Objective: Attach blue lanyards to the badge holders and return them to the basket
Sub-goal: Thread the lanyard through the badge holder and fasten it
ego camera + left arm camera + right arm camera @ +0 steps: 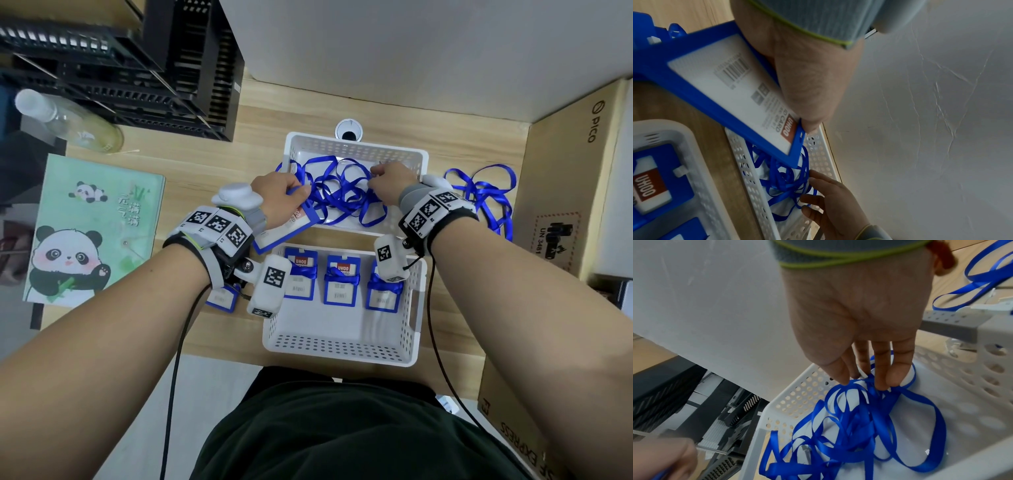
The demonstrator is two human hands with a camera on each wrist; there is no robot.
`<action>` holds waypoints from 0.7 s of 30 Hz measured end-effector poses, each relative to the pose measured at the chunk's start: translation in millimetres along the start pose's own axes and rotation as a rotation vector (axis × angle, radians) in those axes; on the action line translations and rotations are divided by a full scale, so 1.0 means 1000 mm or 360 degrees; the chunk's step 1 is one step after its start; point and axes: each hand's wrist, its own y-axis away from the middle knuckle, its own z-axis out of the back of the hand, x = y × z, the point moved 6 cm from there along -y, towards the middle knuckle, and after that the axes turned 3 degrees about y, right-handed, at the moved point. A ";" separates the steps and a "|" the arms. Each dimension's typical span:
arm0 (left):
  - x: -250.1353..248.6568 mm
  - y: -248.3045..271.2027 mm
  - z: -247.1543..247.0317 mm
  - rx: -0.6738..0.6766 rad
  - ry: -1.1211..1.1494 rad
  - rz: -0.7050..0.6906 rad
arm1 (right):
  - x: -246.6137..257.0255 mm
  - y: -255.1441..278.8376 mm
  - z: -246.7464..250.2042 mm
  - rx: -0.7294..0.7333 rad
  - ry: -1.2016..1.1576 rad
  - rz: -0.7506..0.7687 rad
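Observation:
A tangle of blue lanyards (346, 195) lies in the far white basket (423, 161). My right hand (375, 175) reaches into it, and in the right wrist view its fingertips (882, 384) pinch a lanyard (859, 415) at the top of the heap. My left hand (301, 191) grips a blue badge holder (286, 233) by its top edge, over the basket's near left corner. The left wrist view shows that holder (731, 91) tilted, with an UHOO card inside. The near white basket (342, 349) holds three badge holders (340, 277) wrapped in lanyards.
More loose lanyards (486, 195) lie on the wooden table right of the far basket, beside a cardboard box (575, 178). Another badge holder (222, 298) lies under my left wrist. A panda folder (92, 233), a plastic bottle (68, 120) and black crates (137, 61) stand at the left.

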 end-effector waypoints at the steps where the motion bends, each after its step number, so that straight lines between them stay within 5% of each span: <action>1: -0.001 0.000 0.001 -0.0003 0.0002 -0.0001 | 0.000 0.002 0.003 -0.0034 -0.0038 -0.0003; 13: -0.044 0.007 0.015 -0.0093 0.0178 -0.0070 | 0.031 0.077 0.061 -0.0440 -0.0492 0.0579; 21: -0.108 0.044 0.043 -0.0223 0.0381 -0.0373 | 0.064 0.166 0.112 -0.0381 -0.1096 0.0952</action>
